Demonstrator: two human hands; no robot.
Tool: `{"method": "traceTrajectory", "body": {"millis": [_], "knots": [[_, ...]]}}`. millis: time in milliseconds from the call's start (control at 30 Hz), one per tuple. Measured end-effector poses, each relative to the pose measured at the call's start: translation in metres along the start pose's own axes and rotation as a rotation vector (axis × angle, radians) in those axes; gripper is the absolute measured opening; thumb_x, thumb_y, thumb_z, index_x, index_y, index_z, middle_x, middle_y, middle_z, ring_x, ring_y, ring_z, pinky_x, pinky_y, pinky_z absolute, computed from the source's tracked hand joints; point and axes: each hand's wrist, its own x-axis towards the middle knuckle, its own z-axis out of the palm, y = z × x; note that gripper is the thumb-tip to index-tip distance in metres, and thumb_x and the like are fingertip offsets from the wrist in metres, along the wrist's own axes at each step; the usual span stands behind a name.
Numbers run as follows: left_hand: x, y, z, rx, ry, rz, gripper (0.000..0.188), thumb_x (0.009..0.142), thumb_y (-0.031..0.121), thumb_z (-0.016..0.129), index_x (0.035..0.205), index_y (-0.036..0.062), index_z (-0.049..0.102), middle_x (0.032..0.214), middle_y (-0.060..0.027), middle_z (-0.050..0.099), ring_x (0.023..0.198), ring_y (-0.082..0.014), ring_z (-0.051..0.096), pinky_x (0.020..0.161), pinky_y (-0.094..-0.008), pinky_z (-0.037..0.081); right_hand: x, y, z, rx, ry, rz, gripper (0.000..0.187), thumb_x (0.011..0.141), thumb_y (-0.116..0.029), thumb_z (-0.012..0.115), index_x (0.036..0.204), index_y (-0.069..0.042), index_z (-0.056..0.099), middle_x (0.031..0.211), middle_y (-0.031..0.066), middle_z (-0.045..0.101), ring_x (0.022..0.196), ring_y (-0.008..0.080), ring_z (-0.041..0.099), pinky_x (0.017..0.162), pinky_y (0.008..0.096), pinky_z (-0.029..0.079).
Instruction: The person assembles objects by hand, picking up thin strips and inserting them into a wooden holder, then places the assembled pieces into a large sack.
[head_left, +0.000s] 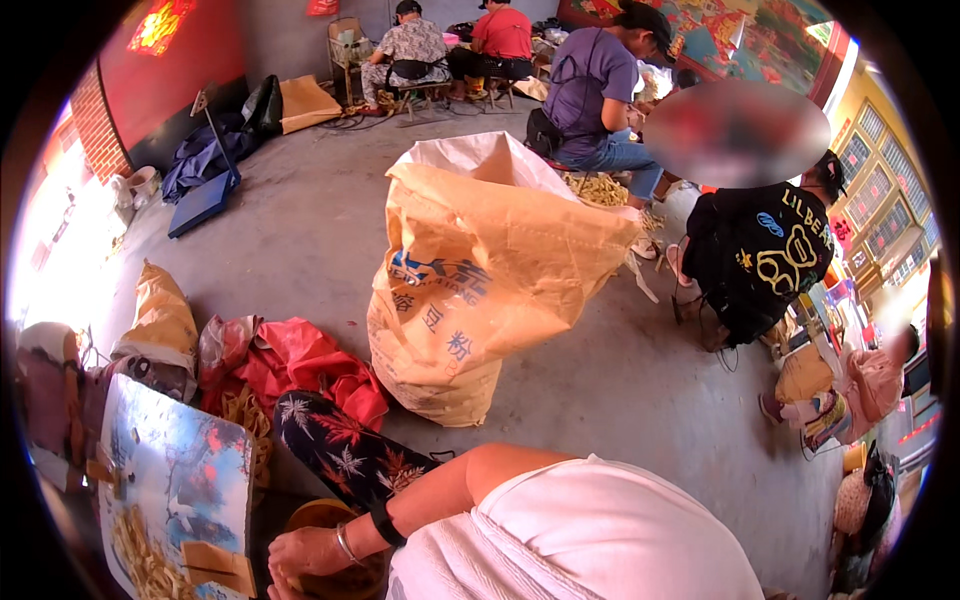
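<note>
My right hand (308,552) reaches down at the lower left, with a bracelet and a black band on its wrist. Its fingers are curled and closed; what they hold is hidden. Beneath it is the rim of a yellowish-brown bowl (322,512), whose contents I cannot make out. Beside the hand, a printed blue-and-white board (185,450) carries a heap of pale strips (145,555) and a small tan wooden piece (220,565). My left hand is not in view.
A tall tan sack (470,270) stands open on the concrete floor. Red plastic sheeting (315,365) lies near my patterned trouser leg (345,450). A blue platform scale (205,205) stands farther left. Several people sit working at the back and right, near piled pale strips (600,188).
</note>
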Motion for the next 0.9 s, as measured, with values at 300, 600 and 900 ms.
{"method": "traceTrajectory", "body": {"millis": [300, 600, 900], "knots": [[0.011, 0.021, -0.074, 0.311, 0.446, 0.077, 0.032, 0.095, 0.018, 0.048, 0.118, -0.0008, 0.059, 0.101, -0.0227, 0.063, 0.085, -0.0392, 0.061, 0.077, -0.0465, 0.051, 0.045, -0.081, -0.031, 0.094, -0.067, -0.392, 0.015, 0.084, -0.016, 0.063, 0.080, -0.002, 0.059, 0.088, 0.0139, 0.058, 0.088, 0.0323, 0.058, 0.074, 0.0391, 0.051], [0.025, 0.053, -0.101, 0.301, 0.435, -0.097, 0.039, 0.096, 0.025, 0.046, 0.123, 0.0000, 0.060, 0.110, -0.0235, 0.064, 0.101, -0.0389, 0.061, 0.087, -0.0508, 0.048, 0.051, -0.079, -0.022, 0.061, 0.087, -0.293, 0.023, 0.096, -0.023, 0.055, 0.109, -0.007, 0.062, 0.106, 0.0106, 0.064, 0.096, 0.0258, 0.063, 0.078, 0.0374, 0.054], [0.022, 0.047, -0.061, 0.109, 0.397, 0.009, 0.037, 0.096, 0.022, 0.048, 0.123, 0.0005, 0.060, 0.109, -0.0240, 0.063, 0.099, -0.0416, 0.060, 0.087, -0.0497, 0.048, 0.041, -0.051, -0.003, 0.429, 0.148, 0.327, 0.014, 0.091, -0.016, 0.057, 0.095, -0.002, 0.057, 0.082, 0.0153, 0.061, 0.078, 0.0305, 0.062, 0.070, 0.0378, 0.048]]}}
